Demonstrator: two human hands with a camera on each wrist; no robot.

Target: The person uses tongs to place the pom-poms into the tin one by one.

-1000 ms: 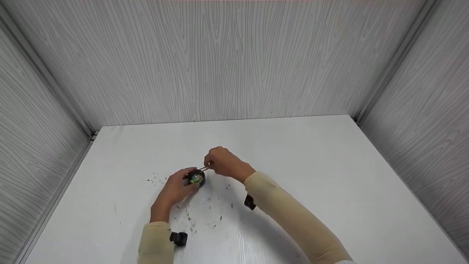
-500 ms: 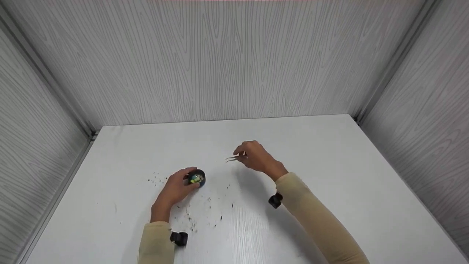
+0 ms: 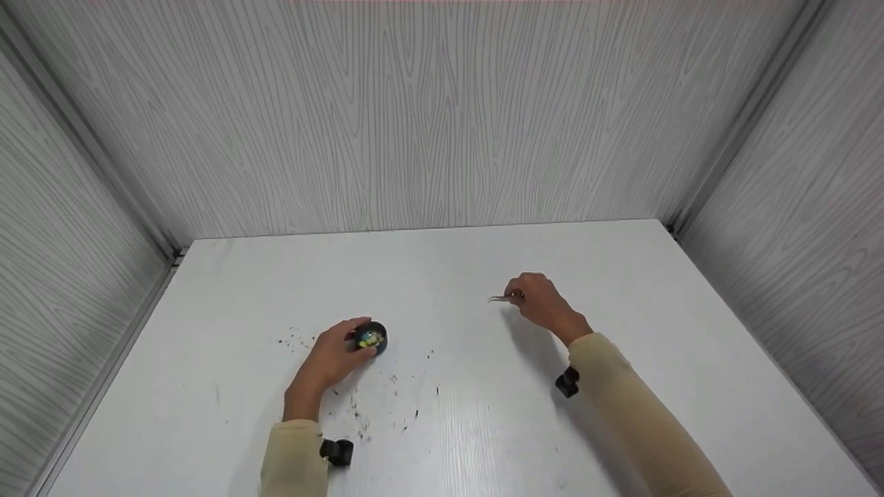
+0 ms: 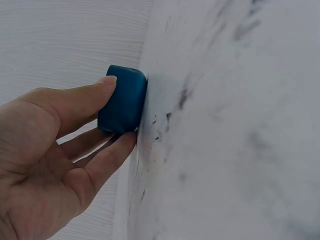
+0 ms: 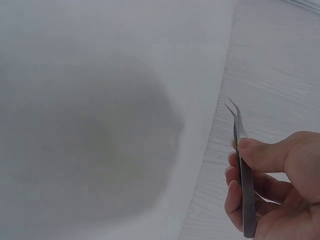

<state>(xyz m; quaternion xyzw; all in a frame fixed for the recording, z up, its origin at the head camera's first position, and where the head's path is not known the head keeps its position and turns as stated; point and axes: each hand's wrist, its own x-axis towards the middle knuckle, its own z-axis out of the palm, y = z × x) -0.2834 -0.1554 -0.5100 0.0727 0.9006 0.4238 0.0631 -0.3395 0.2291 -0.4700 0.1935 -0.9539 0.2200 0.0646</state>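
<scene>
Left of centre on the table, my left hand grips a small round dark-blue pot between thumb and fingers. Small yellow, green and pale pieces show inside it in the head view. From the side, in the left wrist view, the pot is teal with rounded edges and stands on the table. Off to the right and above the tabletop, my right hand pinches curved-tip metal tweezers. Their two fine tips are slightly apart, with nothing seen between them.
Dark crumbs lie scattered on the white table around the left hand and in front of it. Grey wood-grain panels rise at the back and on both sides. A small black camera sits at each wrist.
My right hand has drawn the tweezers out of the pot and carried them to the right, well away from it. The left hand and the pot have stayed in place.
</scene>
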